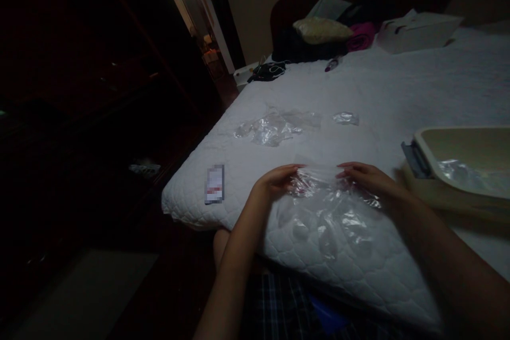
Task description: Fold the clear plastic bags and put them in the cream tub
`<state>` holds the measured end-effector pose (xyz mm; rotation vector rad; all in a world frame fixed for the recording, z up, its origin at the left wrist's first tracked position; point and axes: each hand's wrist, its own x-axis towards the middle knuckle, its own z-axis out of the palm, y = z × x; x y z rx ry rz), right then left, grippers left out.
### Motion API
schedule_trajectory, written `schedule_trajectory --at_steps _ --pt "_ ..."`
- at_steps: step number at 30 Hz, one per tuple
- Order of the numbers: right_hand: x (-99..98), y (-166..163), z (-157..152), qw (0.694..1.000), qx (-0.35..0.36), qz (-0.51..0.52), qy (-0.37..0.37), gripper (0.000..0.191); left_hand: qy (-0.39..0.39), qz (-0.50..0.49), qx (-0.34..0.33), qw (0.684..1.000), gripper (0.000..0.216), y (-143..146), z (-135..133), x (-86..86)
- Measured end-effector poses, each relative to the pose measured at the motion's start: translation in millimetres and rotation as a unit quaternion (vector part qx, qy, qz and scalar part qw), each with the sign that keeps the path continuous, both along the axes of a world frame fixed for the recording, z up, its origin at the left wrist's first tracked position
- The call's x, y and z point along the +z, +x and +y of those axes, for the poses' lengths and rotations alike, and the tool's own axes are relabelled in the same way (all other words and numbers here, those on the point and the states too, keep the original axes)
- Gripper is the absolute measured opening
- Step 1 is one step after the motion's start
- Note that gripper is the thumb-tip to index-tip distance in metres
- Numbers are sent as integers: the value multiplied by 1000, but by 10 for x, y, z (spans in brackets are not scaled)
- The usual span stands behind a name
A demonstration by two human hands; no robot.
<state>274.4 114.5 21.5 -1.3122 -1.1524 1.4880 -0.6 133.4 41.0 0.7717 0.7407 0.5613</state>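
Note:
A clear plastic bag [330, 207] spreads between my hands at the near edge of the bed. My left hand [281, 178] is closed on the bag's left side, fingers partly behind the film. On the opposite side my right hand [364, 176] pinches the same bag along its upper edge. Rounded, transparent shapes show in the lower part of the bag; I cannot make out what they are. Farther up the bed lie crumpled clear plastic [271, 126] and a smaller clear plastic piece [346, 118], both apart from my hands.
A cream plastic bin [422, 175] with clear plastic inside stands at right. A phone-like rectangle [214, 184], blurred, lies left on the white quilted bed [247, 162]. Toward the headboard are a white box [422, 32], a pillow [322, 30] and dark cloth. The bed's left edge drops to dark floor.

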Motion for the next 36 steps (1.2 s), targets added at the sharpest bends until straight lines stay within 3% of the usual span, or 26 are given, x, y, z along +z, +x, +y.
schedule_trajectory --at_steps 4,7,16,22,25,28,33,36 --pt "-240 -39 51 999 -12 -30 4 29 -37 43 25 998 26 49 120 -311" --pt "-301 -59 29 997 -50 -44 30 36 -38 44 51 997 26 65 110 -412" --pt "-330 -15 -65 992 -93 -46 72 48 -6 57 128 990 27 93 -13 -408" --pt "-401 -11 -105 971 -128 -140 146 47 18 48 166 985 17 69 -79 -398" --pt "-444 -17 -124 959 -128 -192 162 46 21 36 214 976 28 -15 -204 -379" --pt "-485 -20 -143 945 -124 -236 188 42 60 43 273 959 41 -129 -403 -383" --pt "-477 -33 -185 900 -114 -318 274 32 190 98 299 930 29 -297 -756 -466" --pt "-444 -40 -209 888 -146 -331 284 27 248 134 306 909 21 -362 -900 -513"
